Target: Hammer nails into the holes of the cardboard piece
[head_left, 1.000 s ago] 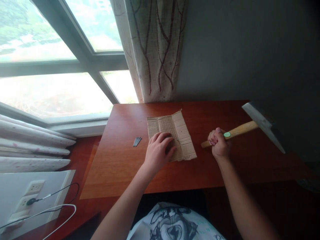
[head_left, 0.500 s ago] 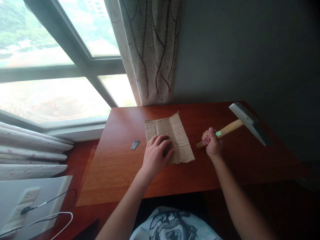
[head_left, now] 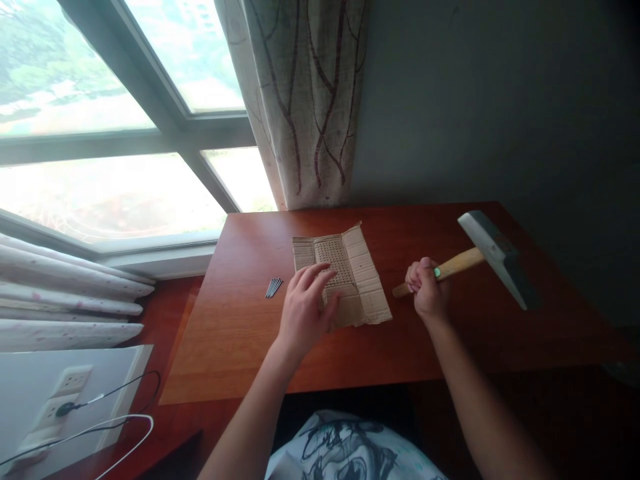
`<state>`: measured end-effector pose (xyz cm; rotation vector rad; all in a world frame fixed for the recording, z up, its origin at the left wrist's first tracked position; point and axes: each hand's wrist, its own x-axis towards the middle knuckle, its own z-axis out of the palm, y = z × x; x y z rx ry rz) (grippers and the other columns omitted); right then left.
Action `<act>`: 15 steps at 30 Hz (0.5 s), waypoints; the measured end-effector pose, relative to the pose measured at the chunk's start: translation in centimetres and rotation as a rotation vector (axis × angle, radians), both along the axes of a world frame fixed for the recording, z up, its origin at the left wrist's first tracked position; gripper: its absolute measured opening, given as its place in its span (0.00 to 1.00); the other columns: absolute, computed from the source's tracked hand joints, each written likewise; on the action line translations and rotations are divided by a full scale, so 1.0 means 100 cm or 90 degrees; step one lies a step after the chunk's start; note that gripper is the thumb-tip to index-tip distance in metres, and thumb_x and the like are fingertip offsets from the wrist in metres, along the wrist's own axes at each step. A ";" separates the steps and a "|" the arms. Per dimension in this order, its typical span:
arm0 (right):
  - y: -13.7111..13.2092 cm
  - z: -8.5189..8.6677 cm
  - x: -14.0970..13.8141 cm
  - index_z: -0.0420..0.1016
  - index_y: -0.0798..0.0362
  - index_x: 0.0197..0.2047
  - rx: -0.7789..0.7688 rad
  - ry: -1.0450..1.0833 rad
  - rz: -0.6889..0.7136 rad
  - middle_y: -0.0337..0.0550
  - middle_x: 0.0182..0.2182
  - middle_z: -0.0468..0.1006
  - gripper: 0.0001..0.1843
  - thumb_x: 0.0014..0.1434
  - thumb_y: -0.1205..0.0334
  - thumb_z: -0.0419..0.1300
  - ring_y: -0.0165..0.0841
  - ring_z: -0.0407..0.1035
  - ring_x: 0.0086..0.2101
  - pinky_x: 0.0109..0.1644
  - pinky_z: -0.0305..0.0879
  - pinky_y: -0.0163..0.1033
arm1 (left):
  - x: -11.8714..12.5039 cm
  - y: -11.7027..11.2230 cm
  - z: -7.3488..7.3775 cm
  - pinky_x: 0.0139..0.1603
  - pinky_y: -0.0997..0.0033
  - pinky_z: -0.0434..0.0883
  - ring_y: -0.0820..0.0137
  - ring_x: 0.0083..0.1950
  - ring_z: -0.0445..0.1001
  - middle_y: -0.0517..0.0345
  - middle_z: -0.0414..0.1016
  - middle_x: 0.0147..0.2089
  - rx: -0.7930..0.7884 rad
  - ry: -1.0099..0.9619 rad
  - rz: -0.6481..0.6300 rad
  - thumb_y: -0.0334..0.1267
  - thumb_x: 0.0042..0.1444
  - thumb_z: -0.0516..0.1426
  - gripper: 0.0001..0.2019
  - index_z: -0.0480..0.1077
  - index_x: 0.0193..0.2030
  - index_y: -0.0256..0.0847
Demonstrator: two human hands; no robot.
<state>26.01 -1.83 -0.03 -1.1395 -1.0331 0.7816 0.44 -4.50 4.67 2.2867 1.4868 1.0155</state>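
Note:
My right hand (head_left: 429, 290) is wrapped round the wooden handle of a hammer (head_left: 463, 261). The hammer's grey metal head points to the right, raised above the tabletop. Over the left part of a creased cardboard sheet (head_left: 367, 277) hovers my left hand (head_left: 307, 303), its fingers apart and slightly curled, with nothing in them. Rows of small holes cover the middle of the cardboard; the hand hides its lower left part. Several nails (head_left: 273, 287) lie in a small bunch on the table, left of the cardboard and of my left hand.
A reddish-brown wooden table (head_left: 240, 340) bears the cardboard and nails. Behind it hangs a curtain (head_left: 320, 100) beside a large window (head_left: 125, 187). At the lower left, cables (head_left: 117, 423) run from a wall socket (head_left: 63, 407). A dark wall stands at the right.
My left hand has lifted off the cardboard, moved slightly left and opened more. The hammer's head has tilted a little lower, still in my right hand. The view has shifted slightly.

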 end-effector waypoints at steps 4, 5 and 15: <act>-0.005 -0.007 -0.002 0.52 0.48 0.18 -0.032 -0.054 0.006 0.33 0.15 0.54 0.31 0.65 0.39 0.54 0.27 0.52 0.17 0.21 0.49 0.37 | -0.036 0.004 0.004 0.55 0.64 0.72 0.64 0.53 0.75 0.52 0.78 0.52 0.007 -0.046 0.170 0.41 0.66 0.54 0.11 0.73 0.50 0.43; -0.006 -0.008 -0.002 0.53 0.48 0.18 -0.038 -0.060 0.013 0.33 0.15 0.54 0.31 0.65 0.39 0.54 0.27 0.52 0.17 0.21 0.49 0.37 | -0.047 0.006 0.002 0.49 0.67 0.72 0.66 0.48 0.77 0.53 0.79 0.47 -0.027 -0.014 0.225 0.42 0.66 0.54 0.10 0.74 0.47 0.42; -0.009 -0.007 -0.011 0.55 0.48 0.20 -0.043 -0.081 0.007 0.34 0.16 0.56 0.29 0.65 0.41 0.55 0.27 0.52 0.18 0.22 0.48 0.37 | -0.079 0.012 -0.042 0.30 0.70 0.60 0.62 0.44 0.77 0.54 0.79 0.47 -0.287 0.337 0.350 0.45 0.66 0.51 0.14 0.77 0.43 0.47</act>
